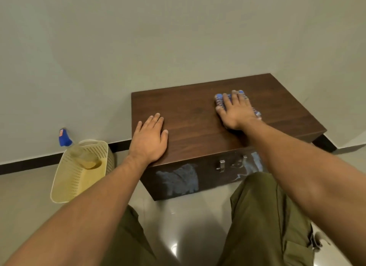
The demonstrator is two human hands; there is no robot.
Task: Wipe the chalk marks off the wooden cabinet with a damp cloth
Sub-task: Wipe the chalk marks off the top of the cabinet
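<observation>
A low dark wooden cabinet stands against the wall. Its front face carries smeared white chalk marks on the left, and more chalk on the right beside two metal handles. My left hand lies flat on the top near the front left corner, fingers apart, holding nothing. My right hand presses flat on a blue-and-white cloth on the top's right half. The cloth shows around my fingers and at the right edge of my palm.
A cream perforated plastic basket stands on the tiled floor left of the cabinet, with a spray bottle with a blue head leaning in it. My legs in olive trousers are in front of the cabinet. Walls close off the back and right.
</observation>
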